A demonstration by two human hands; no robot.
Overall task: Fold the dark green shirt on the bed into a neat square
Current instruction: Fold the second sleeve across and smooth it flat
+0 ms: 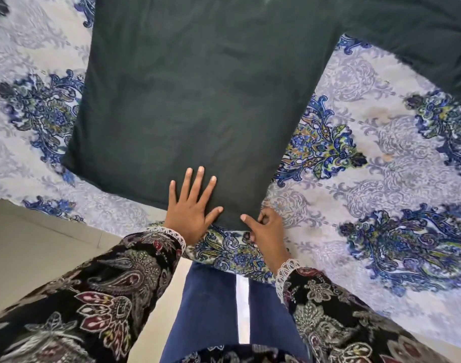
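Observation:
The dark green shirt (198, 95) lies spread flat on the bed, its body running away from me. One long sleeve (420, 40) stretches out to the upper right. My left hand (191, 208) presses flat on the shirt's near hem, fingers straight and spread. My right hand (263, 229) is at the hem's near right corner, thumb on top of the cloth and fingers curled at its edge, pinching it. The shirt's left side ends in a straight edge; no left sleeve shows.
The bed is covered by a pale sheet (381, 179) with blue paisley patterns. Its near edge runs diagonally in front of my legs. Beige floor (35, 247) shows at the lower left.

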